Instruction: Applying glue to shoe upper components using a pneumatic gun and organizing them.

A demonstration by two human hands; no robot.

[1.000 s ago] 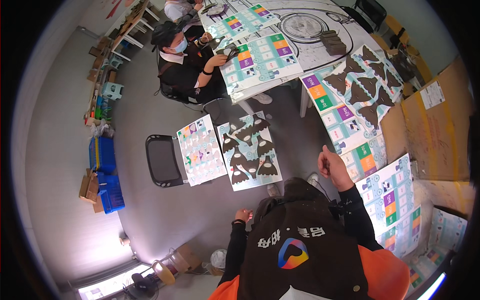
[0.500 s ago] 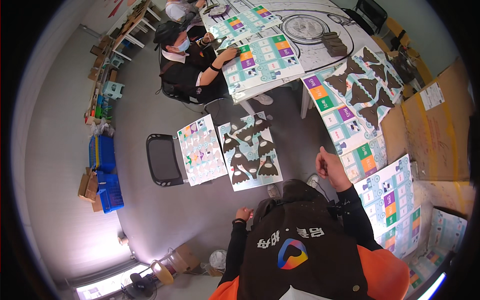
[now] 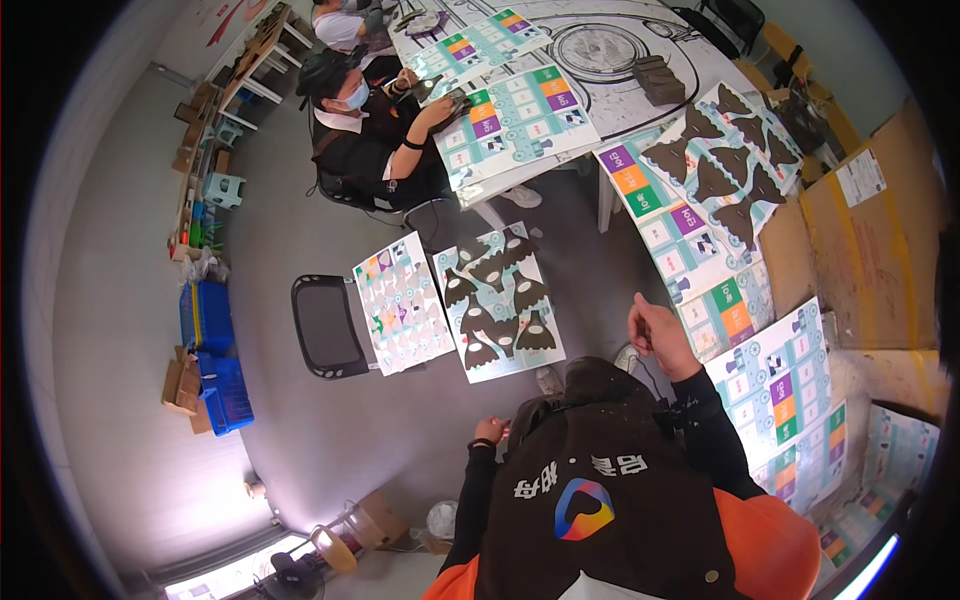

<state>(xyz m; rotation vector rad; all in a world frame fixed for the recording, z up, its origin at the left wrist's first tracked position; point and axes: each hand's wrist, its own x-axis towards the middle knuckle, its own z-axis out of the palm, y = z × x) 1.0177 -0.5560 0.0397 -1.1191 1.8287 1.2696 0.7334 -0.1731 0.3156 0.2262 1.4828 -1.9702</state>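
Note:
My right hand (image 3: 662, 338) hangs in the air with its fingers curled in, and nothing shows in it. It is nearest a printed board (image 3: 718, 315) with coloured blocks at the right. My left hand (image 3: 492, 430) is small beside my dark vest, with its fingers partly hidden. In front of me is a white-and-teal sheet (image 3: 505, 362) bearing several dark brown scalloped shapes. Just left of it, a board (image 3: 402, 345) covered with small pale pieces rests by a black chair (image 3: 330, 325). Neither hand touches these.
A masked person (image 3: 400, 160) sits at the white patterned table (image 3: 690, 45), hands on a printed board (image 3: 520, 130). More brown shapes lie on a sheet (image 3: 745, 165) at the right. Large cardboard boxes (image 3: 870, 260) stand far right; blue bins (image 3: 222, 390) line the left wall.
My view has shifted slightly, so the table and boards sit a little differently. My hands keep nearly the same pose, and neither has picked anything up.

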